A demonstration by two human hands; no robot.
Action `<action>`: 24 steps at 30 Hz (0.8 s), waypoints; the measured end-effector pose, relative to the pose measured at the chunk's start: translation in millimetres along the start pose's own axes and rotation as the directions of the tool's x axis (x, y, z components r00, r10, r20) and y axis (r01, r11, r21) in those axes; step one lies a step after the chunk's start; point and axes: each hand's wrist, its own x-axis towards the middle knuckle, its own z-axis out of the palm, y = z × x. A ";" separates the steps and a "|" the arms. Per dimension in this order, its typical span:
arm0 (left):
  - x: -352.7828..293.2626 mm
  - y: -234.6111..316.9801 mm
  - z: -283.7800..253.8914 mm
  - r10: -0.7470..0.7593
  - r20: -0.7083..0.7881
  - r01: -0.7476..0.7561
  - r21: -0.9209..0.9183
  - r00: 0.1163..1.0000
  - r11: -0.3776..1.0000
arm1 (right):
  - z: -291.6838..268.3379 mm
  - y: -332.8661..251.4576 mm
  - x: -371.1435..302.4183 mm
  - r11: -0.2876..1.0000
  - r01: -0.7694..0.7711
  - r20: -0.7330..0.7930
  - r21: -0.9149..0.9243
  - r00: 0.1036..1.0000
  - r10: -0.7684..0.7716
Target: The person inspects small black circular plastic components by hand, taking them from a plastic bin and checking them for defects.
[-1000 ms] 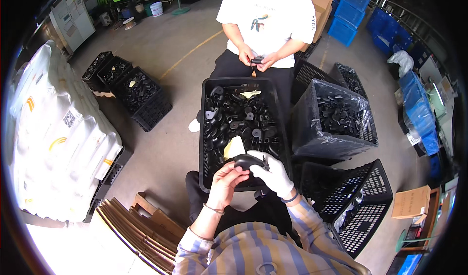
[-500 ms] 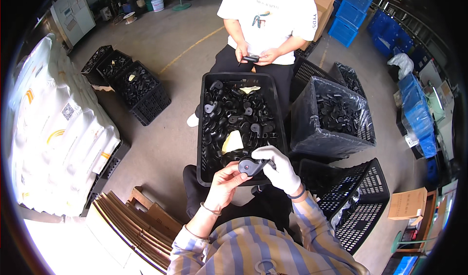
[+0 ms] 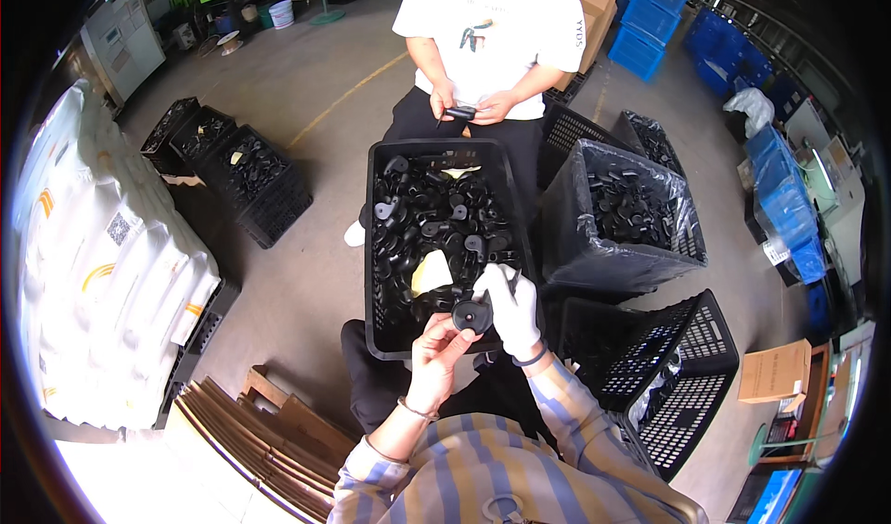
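Observation:
Over the near end of a black plastic crate [image 3: 373, 287], my bare left hand [image 3: 434, 357] pinches a black plastic part [image 3: 471, 316] with a round, disc-like face and a small hole at its middle. My right hand [image 3: 516, 312], in a white glove, is close against the part's right side with its fingers curled. A bit of something dark shows at those fingers, but what they grip is mostly hidden. Many similar black parts [image 3: 436, 232] fill the crate, with a pale yellow scrap [image 3: 432, 271] lying on them.
Across the crate sits a person in a white shirt [image 3: 492, 23], holding a dark part [image 3: 459, 113]. A plastic-lined bin [image 3: 594, 236] of parts and a tilted black crate [image 3: 682, 385] are at right. Filled crates [image 3: 269, 194], white sacks [image 3: 111, 273] and cardboard sheets [image 3: 251, 440] are at left.
The part has turned in my hands, so its neck no longer shows sticking out to the right. My gloved right hand has shifted left and slightly upward, with its fingers more upright.

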 end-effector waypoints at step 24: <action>5.3 1.0 1.0 -0.027 0.014 0.026 0.110 1.000 0.994 | -19.4 11.0 -21.6 0.908 0.229 0.129 -0.351 0.972 -0.195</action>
